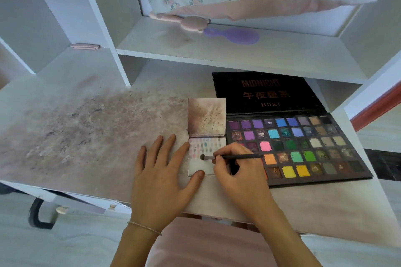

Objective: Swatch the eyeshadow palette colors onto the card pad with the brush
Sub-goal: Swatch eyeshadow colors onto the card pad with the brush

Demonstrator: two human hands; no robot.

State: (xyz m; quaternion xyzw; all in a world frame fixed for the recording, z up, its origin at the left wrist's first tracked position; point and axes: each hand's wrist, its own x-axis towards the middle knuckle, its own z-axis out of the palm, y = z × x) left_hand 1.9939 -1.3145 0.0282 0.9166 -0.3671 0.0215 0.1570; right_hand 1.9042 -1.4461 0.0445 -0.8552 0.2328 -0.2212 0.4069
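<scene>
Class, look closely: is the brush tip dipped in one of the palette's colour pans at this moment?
No. The right hand holds the brush with its tip on the card pad, left of the eyeshadow palette.

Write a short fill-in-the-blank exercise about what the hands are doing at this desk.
1. The right hand holds the ____ over the card pad.
2. The left hand rests flat, its ____ on the pad's lower edge.
3. The open eyeshadow palette lies to the ____ of the pad.
4. A purple hairbrush lies on the ____ above.

Missing words: brush; thumb; right; shelf
</scene>
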